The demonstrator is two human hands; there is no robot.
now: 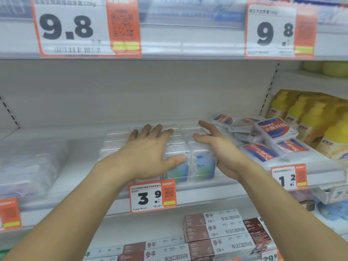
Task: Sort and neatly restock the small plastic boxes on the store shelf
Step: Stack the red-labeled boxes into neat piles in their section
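Left hand (148, 147) lies flat, grip spread, on clear boxes (202, 161); right hand (222, 147) spread alongside.

One head-worn wide-angle view faces a white metal store shelf (216, 189) straight on from close range, tilted slightly downward. Both forearms enter from the bottom edge; orange-and-white price tags (88, 27) on the shelf above fill the top.

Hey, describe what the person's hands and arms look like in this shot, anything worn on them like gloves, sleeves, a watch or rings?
Both are bare. The left hand and right hand wear no gloves, and no rings show on the fingers. Both forearms are uncovered right down to the picture's edge: no sleeve, watch or bracelet in view. Nails look short and unpainted.
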